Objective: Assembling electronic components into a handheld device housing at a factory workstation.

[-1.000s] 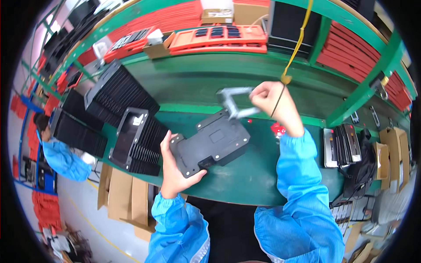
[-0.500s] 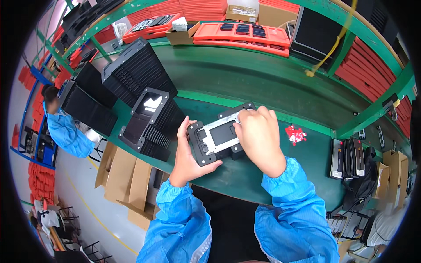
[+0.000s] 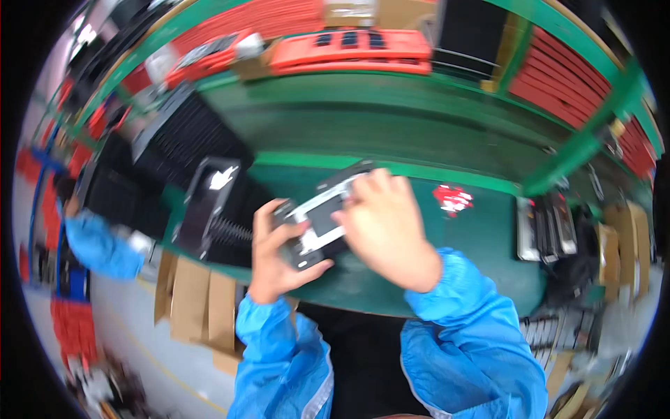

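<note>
1 silver frame point(image 3: 321, 240) is laid on a black block point(image 3: 307, 260), which is gripped at left by the left hand point(image 3: 276, 258) and covered at right by the right hand point(image 3: 387, 227), whose grip cannot be told. Right of the block, red scraps point(image 3: 453, 200) are seen.

I had the frame point(image 3: 322, 241) on the block point(image 3: 356, 170) above the counter point(image 3: 481, 237), stacked fixtures point(image 3: 199, 136) to its left, scraps point(image 3: 453, 200) to its right. Behind, from my camera, a shelf point(image 3: 349, 77) carried trays point(image 3: 405, 46).
</note>
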### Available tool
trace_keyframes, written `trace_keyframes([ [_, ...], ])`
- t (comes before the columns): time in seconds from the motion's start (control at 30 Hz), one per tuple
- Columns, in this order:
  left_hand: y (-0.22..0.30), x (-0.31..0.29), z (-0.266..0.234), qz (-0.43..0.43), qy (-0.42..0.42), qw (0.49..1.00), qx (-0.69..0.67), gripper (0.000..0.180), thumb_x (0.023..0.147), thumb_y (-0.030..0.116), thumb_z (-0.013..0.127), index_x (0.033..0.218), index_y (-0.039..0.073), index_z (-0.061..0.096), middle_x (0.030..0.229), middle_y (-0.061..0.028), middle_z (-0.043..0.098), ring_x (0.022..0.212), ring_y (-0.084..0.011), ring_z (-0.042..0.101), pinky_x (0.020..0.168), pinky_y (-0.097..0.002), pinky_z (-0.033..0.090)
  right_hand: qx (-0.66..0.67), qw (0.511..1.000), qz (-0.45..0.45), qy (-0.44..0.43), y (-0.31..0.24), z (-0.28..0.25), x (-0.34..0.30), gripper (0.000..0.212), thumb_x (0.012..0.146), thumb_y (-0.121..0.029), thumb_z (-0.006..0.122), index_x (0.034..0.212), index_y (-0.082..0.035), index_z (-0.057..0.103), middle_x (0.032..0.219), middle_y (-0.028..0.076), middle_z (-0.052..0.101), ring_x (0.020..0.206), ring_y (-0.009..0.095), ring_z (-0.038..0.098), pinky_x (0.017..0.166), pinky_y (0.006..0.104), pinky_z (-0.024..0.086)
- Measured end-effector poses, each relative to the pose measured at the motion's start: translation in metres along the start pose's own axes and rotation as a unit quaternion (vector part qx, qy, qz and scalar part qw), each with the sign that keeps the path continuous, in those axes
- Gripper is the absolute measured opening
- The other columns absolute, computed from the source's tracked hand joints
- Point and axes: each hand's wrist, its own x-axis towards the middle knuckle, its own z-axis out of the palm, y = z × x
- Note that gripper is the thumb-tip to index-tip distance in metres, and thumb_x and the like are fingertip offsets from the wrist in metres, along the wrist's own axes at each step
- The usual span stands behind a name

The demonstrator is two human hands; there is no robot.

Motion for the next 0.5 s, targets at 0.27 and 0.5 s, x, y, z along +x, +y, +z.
trace_keyframes([
  [0.27,0.037,-0.005,-0.016,0.092,0.033,0.971,0.220,0.064,0.088,0.048,0.074,0.129,0.000,0.061,0.134,-0.0249,0.055,0.124,-0.0408,0.058,0.098,-0.0483,0.053,0.203,0.979,0.029,0.008,0.061,-0.008,-0.022,0.020,0.087,-0.029,0.072,0.088,-0.009,0.076,0.098,0.010,0.064,0.103,0.030,0.057,0.086,0.0448,0.047],
  [0.5,0.024,-0.085,0.047,0.199,0.187,0.883,-0.383,0.053,0.098,0.042,0.057,0.097,-0.011,0.062,0.090,-0.0251,0.059,0.075,-0.0385,0.058,0.061,-0.0454,0.055,-0.454,0.795,0.367,0.164,0.220,-0.012,-0.216,0.025,0.079,-0.025,0.073,0.092,-0.004,0.072,0.090,0.014,0.070,0.091,0.030,0.069,0.079,0.0441,0.054],
])
